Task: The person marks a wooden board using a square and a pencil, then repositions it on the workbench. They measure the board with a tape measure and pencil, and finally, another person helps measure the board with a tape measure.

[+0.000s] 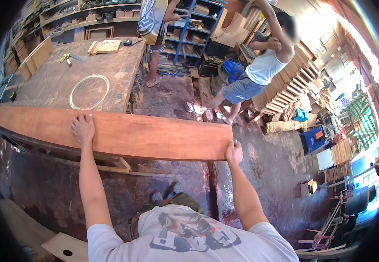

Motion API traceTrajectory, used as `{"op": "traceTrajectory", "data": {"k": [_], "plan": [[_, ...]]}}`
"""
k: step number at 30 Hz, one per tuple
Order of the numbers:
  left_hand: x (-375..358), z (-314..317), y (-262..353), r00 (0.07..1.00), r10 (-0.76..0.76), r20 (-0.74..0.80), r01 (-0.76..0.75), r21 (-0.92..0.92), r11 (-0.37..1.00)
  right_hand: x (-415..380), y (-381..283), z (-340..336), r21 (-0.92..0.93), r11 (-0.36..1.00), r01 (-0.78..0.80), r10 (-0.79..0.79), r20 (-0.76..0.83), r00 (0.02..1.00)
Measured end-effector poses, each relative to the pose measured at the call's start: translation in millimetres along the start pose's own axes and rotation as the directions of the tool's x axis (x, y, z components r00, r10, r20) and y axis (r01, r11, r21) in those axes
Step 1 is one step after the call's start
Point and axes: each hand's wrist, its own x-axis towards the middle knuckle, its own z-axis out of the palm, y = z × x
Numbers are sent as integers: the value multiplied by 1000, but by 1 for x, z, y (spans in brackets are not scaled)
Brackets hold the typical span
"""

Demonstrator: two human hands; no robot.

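A long reddish-brown wooden board (159,136) lies across the near edge of the workbench, its right end reaching out past the bench over the floor. Flat on top of the board, left of its middle, rests my left hand (83,129), fingers stretched out and a little apart. At the board's right end my right hand (234,153) is closed around the near corner; part of its fingers is hidden. The bench top (45,91) shows a chalk-like circle (71,97) just beyond my left hand.
Behind the bench stands a person in patterned shorts (151,22). Another person in a white top (266,65) is by stacked wood strips (287,94). On the bench lie a light wood piece (106,46) and a tape measure (128,43). Blue shelves (194,32) stand behind.
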Motion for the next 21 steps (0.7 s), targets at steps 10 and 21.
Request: {"op": "traceTrajectory", "data": {"k": [10,21], "plan": [[-1,0,1,1000,-13,-24,13,-13,1000,1,2,3,12,1000,-4,5,-31,1000],[-1,4,-1,998,6,-60,-8,-32,999,3,4,3,-26,1000,0,-1,-8,1000]]}}
